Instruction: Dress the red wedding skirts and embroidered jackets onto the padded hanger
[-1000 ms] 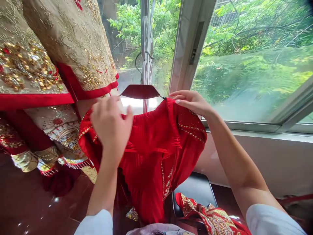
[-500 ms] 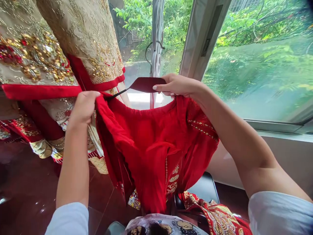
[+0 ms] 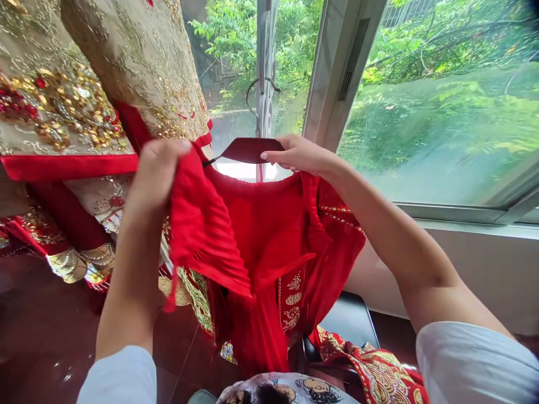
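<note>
A red garment (image 3: 261, 224) with gold beaded trim hangs in front of me, its inner lining facing me. My left hand (image 3: 162, 163), smeared a little by motion, is closed on the garment's left shoulder edge and pulls it up and outward. A dark hanger (image 3: 248, 150) with a metal hook spans the neckline, and its left arm runs toward the cloth by my left hand. My right hand (image 3: 295, 152) grips the right part of the hanger, thumb in front. The fingers behind the hanger are hidden.
Cream and gold embroidered garments (image 3: 138, 67) with red hems hang at the left. Behind are a window frame (image 3: 337, 73) and a metal upright (image 3: 264, 50). A black chair (image 3: 353, 317) stands lower right, with red and gold embroidered cloth (image 3: 379, 370) by it.
My left hand has lifted and drawn the garment's left shoulder edge up, and the front panel there now flares out wider. The right hand stays on the hanger.
</note>
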Tool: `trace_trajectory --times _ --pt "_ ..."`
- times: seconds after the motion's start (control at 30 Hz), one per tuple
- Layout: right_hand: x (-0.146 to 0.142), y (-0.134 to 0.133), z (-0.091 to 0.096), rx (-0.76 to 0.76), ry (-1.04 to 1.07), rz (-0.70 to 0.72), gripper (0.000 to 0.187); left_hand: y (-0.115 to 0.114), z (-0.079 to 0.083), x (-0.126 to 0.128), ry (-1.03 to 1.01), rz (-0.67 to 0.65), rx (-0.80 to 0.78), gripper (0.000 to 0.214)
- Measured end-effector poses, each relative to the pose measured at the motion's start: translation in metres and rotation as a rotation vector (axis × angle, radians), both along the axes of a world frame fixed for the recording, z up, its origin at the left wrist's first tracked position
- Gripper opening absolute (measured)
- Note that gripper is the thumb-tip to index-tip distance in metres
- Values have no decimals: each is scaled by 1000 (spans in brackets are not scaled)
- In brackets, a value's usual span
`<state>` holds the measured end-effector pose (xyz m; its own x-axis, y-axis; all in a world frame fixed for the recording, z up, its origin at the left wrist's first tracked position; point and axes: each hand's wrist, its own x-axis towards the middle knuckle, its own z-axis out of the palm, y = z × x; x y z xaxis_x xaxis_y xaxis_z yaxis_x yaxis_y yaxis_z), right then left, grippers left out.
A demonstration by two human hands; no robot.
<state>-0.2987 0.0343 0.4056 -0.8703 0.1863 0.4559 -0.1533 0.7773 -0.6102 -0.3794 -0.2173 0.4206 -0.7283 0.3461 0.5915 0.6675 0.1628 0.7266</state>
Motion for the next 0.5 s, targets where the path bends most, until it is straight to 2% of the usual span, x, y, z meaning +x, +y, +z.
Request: trace_trajectory --times 0.07,0.1,0.17,0.23,0.3,0.4,0.43,0.5 --pt "-1 -3 -8 95 88 -113 31 2 -36 15 69 -151 -132 36" --pt "0 -4 -14 145 147 -179 29 2 -55 20 128 -119 -241 37" --pt "6 -8 -30 230 298 -299 24 4 -94 28 275 100 -373 30" --pt "19 -14 -53 276 454 -411 26 6 -130 34 401 287 -352 17" --pt "40 -21 -83 269 572 -550 35 6 -162 40 443 387 -294 9" --pt "76 -27 -136 124 614 -766 36 5 -197 49 290 382 -242 25" --pt "86 -28 -154 34 579 -799 36 5 -205 51 210 340 -219 27" --pt "100 -29 -186 -199 439 -755 33 4 -216 53 85 266 -168 18"
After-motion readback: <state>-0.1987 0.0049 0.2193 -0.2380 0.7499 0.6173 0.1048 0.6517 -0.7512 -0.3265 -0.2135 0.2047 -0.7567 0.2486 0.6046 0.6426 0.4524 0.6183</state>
